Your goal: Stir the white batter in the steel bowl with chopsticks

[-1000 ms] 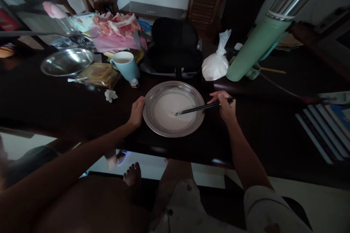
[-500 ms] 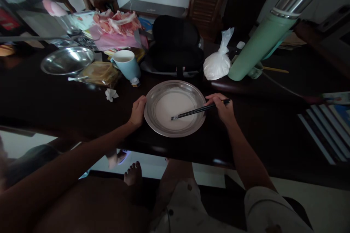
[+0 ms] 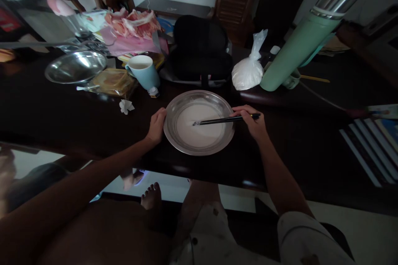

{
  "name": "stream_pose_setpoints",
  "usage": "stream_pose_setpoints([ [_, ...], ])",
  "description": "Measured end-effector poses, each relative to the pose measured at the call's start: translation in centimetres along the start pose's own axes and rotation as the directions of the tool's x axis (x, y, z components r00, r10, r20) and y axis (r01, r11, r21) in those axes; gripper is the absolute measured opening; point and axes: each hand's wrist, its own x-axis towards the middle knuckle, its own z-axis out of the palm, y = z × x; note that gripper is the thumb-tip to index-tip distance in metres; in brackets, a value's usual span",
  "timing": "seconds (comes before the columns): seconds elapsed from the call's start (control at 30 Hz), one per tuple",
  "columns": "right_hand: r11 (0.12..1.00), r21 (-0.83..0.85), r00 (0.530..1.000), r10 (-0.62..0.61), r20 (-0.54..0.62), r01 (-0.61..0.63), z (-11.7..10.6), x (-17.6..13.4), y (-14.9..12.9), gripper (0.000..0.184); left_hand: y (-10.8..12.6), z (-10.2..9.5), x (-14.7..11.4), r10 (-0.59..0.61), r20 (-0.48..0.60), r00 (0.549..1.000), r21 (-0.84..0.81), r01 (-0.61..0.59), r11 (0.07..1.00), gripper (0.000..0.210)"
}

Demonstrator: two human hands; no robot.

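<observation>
A round metal bowl [image 3: 199, 150] stands on the dark table in front of me, with a milky white liquid [image 3: 199, 134] in it. My left hand [image 3: 156, 126] grips the bowl's rim on its left side, fingers closed against the wall. In my right hand [image 3: 253, 122] is a pair of dark chopsticks [image 3: 220, 120], held in closed fingers over the right rim. Their tips, coated with white, dip into the liquid left of the bowl's middle.
Behind the bowl are a black case [image 3: 200, 56], a light blue mug [image 3: 145, 72] and a tied bag of white powder [image 3: 248, 75]. A tall green thermos [image 3: 300, 47] rises at the right. Another metal bowl [image 3: 76, 67] sits at left; several books [image 3: 370, 149] lie far right.
The chopsticks have swung in the bowl: their tips moved slightly left and away from me, and they lie more level across the view. My left hand stays at the rim.
</observation>
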Motion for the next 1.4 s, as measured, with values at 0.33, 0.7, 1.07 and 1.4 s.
stream_pose_setpoints([
  [0.33, 1.000, 0.026, 0.999, 0.007, 0.041, -0.008, 0.15, -0.11, 0.08, 0.031, 0.27, 0.05, -0.08, -0.019, -0.007, 1.000, 0.016, 0.019, 1.000, 0.047],
  [0.7, 0.999, 0.042, 0.999, 0.035, -0.002, -0.035, -0.19, -0.04, 0.34, 0.033, 0.36, 0.12, -0.02, -0.019, -0.015, 1.000, 0.021, 0.019, 1.000, 0.042],
  [1.07, 0.997, 0.050, 0.997, 0.057, -0.050, -0.054, -0.15, -0.03, 0.06, 0.037, 0.44, 0.17, -0.19, -0.050, -0.018, 0.999, 0.005, 0.050, 0.999, 0.042],
  [1.4, 0.997, 0.054, 0.994, 0.057, -0.096, -0.052, -0.24, -0.06, 0.18, 0.038, 0.52, -0.13, -0.36, -0.057, 0.004, 0.998, 0.037, 0.057, 0.998, 0.040],
])
